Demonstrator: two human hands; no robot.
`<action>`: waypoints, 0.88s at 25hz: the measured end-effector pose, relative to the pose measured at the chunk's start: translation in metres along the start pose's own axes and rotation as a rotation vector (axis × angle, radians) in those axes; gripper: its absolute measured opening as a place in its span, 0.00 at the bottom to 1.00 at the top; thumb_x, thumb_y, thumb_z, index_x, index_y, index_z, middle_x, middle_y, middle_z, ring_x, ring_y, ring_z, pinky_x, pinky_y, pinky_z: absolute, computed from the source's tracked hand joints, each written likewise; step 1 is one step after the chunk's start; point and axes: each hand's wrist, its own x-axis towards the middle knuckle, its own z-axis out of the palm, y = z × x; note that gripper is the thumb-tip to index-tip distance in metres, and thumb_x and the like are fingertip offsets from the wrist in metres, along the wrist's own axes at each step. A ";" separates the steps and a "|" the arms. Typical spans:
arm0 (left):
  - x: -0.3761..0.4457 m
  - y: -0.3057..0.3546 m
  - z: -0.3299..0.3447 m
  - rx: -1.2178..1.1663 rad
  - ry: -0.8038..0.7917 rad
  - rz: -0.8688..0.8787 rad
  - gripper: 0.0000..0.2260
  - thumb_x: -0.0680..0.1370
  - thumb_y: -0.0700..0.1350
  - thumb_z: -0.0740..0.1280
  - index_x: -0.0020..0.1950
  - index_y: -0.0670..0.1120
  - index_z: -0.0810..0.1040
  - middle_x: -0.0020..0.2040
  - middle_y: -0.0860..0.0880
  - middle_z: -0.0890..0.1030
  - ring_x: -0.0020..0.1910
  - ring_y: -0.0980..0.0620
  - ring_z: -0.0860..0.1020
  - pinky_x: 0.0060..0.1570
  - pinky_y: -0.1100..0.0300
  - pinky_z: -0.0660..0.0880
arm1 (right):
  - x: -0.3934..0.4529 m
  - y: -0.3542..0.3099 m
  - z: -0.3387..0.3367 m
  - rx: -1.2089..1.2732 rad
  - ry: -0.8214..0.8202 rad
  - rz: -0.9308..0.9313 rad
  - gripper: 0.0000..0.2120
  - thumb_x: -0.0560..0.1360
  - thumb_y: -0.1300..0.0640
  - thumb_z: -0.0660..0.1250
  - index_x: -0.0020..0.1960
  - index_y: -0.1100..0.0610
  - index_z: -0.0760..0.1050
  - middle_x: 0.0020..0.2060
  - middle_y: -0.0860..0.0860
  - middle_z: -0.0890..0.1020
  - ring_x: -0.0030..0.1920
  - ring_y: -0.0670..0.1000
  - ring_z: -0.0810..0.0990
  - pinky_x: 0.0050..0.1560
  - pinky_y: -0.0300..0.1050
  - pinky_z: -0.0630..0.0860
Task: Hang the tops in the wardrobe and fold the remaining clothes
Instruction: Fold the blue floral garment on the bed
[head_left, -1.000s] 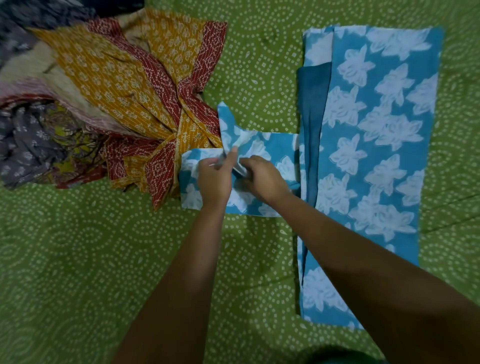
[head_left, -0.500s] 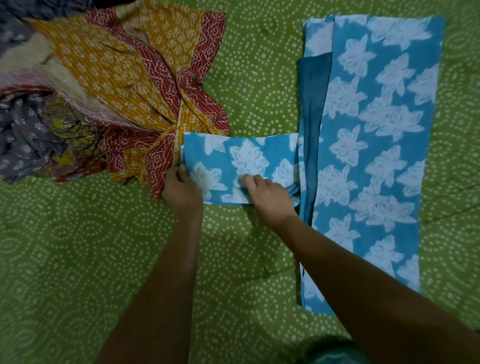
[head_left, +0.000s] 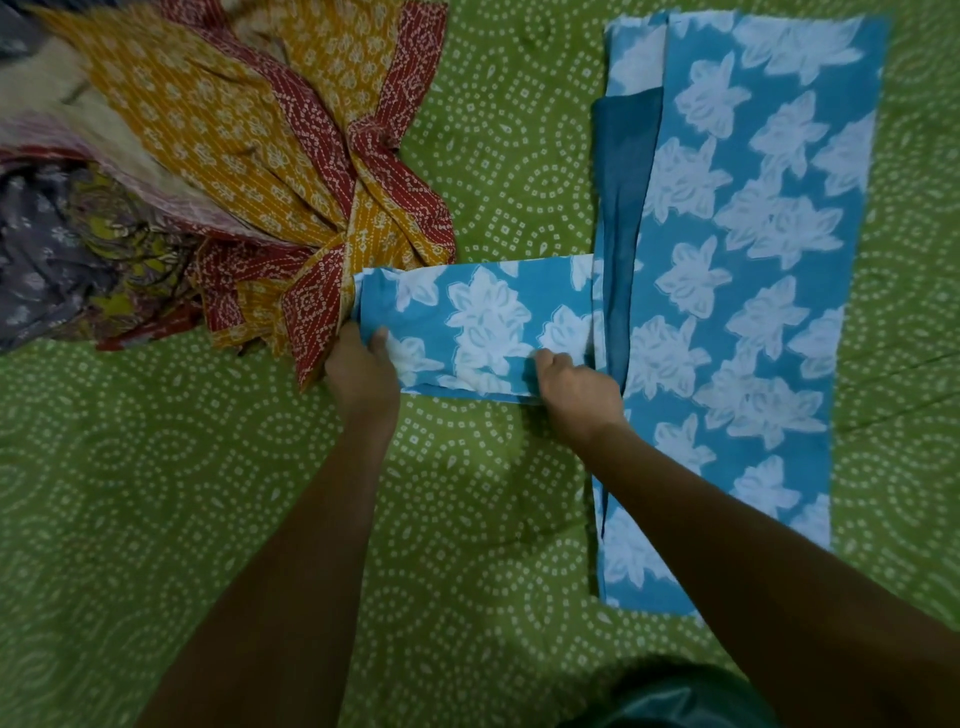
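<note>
**Both hands on the blue sleeve, pile crowding the left**

My left hand (head_left: 361, 371) grips the outer end of the blue floral sleeve (head_left: 480, 325), thumb on top and fingers curled under the cuff edge. My right hand (head_left: 574, 392) pinches the sleeve's near hem close to where it joins the body of the blue floral top (head_left: 753, 260), fingers curled around the fabric. The sleeve lies flat between the two hands, running from 9 o'clock to 3 o'clock.

From the right hand, the top's body stretches away toward 12 o'clock and back toward 6 o'clock under my forearm, folded lengthwise, with a darker plain blue inner layer (head_left: 621, 218) showing along its left edge. Its right edge is straight, with a strip of green bedsheet (head_left: 467, 519) beyond it at 3 o'clock.

At 6 o'clock, between and below my forearms, I see open sheet, and more open sheet at 12 o'clock above the sleeve.

At 10 o'clock from the left hand, the yellow and red garment (head_left: 249, 156) touches the sleeve's cuff end and sits just beside my knuckles, so that side is tight. Behind it at 9 o'clock lies a grey printed cloth (head_left: 47, 260) in the same heap, running out of the frame's left edge.
</note>
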 end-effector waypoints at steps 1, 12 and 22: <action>-0.001 0.000 0.001 -0.004 -0.001 -0.015 0.19 0.81 0.47 0.61 0.69 0.38 0.70 0.66 0.38 0.74 0.65 0.40 0.72 0.63 0.53 0.66 | -0.003 -0.004 0.001 0.019 -0.028 -0.023 0.14 0.80 0.64 0.54 0.65 0.60 0.62 0.56 0.57 0.76 0.50 0.58 0.80 0.38 0.49 0.71; 0.001 -0.006 0.015 0.139 0.036 -0.230 0.31 0.76 0.65 0.61 0.65 0.40 0.71 0.66 0.37 0.69 0.65 0.37 0.67 0.65 0.47 0.62 | -0.014 0.033 0.032 0.522 0.551 0.513 0.32 0.81 0.42 0.52 0.78 0.59 0.50 0.77 0.57 0.54 0.77 0.56 0.50 0.75 0.58 0.47; -0.019 0.056 -0.029 -0.347 0.086 0.102 0.12 0.80 0.48 0.63 0.51 0.39 0.77 0.46 0.47 0.80 0.41 0.58 0.77 0.41 0.66 0.71 | 0.005 -0.008 -0.003 1.334 0.037 0.151 0.30 0.80 0.38 0.48 0.76 0.54 0.60 0.75 0.51 0.62 0.75 0.52 0.57 0.76 0.56 0.51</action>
